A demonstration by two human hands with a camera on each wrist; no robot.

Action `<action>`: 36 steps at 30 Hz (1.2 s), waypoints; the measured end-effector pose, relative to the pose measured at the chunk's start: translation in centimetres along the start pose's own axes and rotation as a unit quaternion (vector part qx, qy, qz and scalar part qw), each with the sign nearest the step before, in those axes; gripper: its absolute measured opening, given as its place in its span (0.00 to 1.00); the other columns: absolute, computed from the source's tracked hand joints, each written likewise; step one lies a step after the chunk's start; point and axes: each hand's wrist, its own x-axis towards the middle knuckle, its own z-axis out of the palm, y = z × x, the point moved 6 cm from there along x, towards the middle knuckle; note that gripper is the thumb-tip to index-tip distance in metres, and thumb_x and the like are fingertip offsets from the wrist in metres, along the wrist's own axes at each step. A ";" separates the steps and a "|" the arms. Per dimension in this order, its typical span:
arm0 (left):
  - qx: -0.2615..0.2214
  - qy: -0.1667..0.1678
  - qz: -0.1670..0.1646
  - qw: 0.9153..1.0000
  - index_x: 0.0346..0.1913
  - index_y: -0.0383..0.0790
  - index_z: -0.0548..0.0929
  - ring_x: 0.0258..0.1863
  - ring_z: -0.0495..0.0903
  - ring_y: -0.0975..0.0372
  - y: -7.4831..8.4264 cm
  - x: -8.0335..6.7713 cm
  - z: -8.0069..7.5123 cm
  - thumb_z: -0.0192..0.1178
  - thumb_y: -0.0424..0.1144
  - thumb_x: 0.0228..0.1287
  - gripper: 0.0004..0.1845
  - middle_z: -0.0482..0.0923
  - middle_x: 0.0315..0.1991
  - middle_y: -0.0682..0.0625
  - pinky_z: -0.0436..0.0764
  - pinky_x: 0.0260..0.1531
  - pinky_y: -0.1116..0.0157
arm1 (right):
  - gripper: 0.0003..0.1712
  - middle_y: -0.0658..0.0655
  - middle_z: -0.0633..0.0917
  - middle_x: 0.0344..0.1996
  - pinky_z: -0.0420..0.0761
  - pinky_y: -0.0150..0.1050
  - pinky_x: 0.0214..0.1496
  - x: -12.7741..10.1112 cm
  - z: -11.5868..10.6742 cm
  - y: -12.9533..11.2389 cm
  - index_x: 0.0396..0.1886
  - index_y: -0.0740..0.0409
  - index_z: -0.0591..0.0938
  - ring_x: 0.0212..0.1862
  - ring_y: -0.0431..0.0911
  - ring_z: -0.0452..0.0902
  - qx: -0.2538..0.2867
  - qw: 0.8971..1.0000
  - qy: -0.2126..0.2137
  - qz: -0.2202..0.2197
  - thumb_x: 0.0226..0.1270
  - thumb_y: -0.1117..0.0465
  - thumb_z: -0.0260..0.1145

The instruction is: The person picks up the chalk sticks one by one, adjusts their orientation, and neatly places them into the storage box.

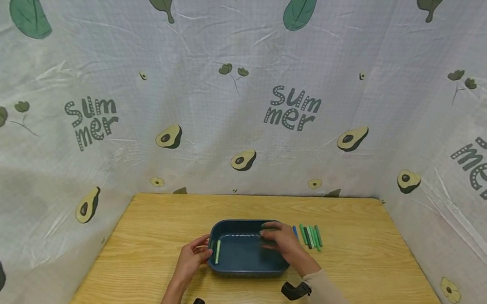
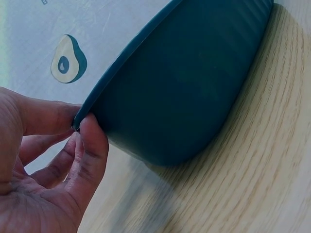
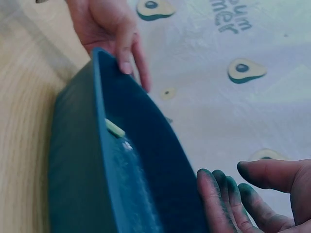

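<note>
A dark blue-green rectangular tray [image 1: 242, 254] sits on the wooden table. My left hand [image 1: 190, 263] pinches its left rim between thumb and fingers, as the left wrist view shows close up. Inside, along the left wall, lies a pale green chalk-like stick [image 1: 217, 252]. Over the tray's right end hangs my right hand [image 1: 284, 242], its fingers loosely extended and holding nothing. Green smudges cover its fingertips [image 3: 234, 189] in the right wrist view.
Right of the tray, several green sticks [image 1: 311, 237] and a blue stick [image 1: 295, 231] lie side by side on the table [image 1: 360, 261]. Printed white sheeting [image 1: 211, 119] rises behind the table and along both sides.
</note>
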 end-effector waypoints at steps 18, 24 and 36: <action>0.007 0.011 0.015 1.000 0.65 0.32 0.74 0.36 0.77 0.66 0.2 0.0 -0.1 0.60 0.24 0.62 0.26 0.74 0.54 0.34 0.81 0.29 0.67 | 0.30 0.63 0.81 0.52 0.79 0.52 0.60 -2.9 -6.4 -3.0 0.67 0.66 0.69 0.52 0.55 0.81 -0.015 0.998 0.059 -0.028 0.69 0.60 0.64; 0.014 0.014 0.015 1.000 0.65 0.31 0.74 0.37 0.77 0.65 0.2 0.0 0.0 0.60 0.25 0.62 0.26 0.75 0.54 0.33 0.82 0.30 0.66 | 0.32 0.56 0.83 0.50 0.73 0.55 0.66 -3.3 -8.9 -2.6 0.69 0.65 0.67 0.51 0.48 0.82 -0.015 0.996 0.087 -0.026 0.69 0.59 0.65; 0.014 0.017 0.017 1.000 0.65 0.30 0.74 0.37 0.76 0.65 0.3 -0.2 0.0 0.60 0.25 0.62 0.26 0.75 0.54 0.32 0.82 0.29 0.66 | 0.28 0.67 0.79 0.58 0.77 0.51 0.62 -4.5 -12.4 -2.2 0.67 0.65 0.69 0.47 0.40 0.82 -0.068 0.983 0.168 -0.037 0.71 0.60 0.63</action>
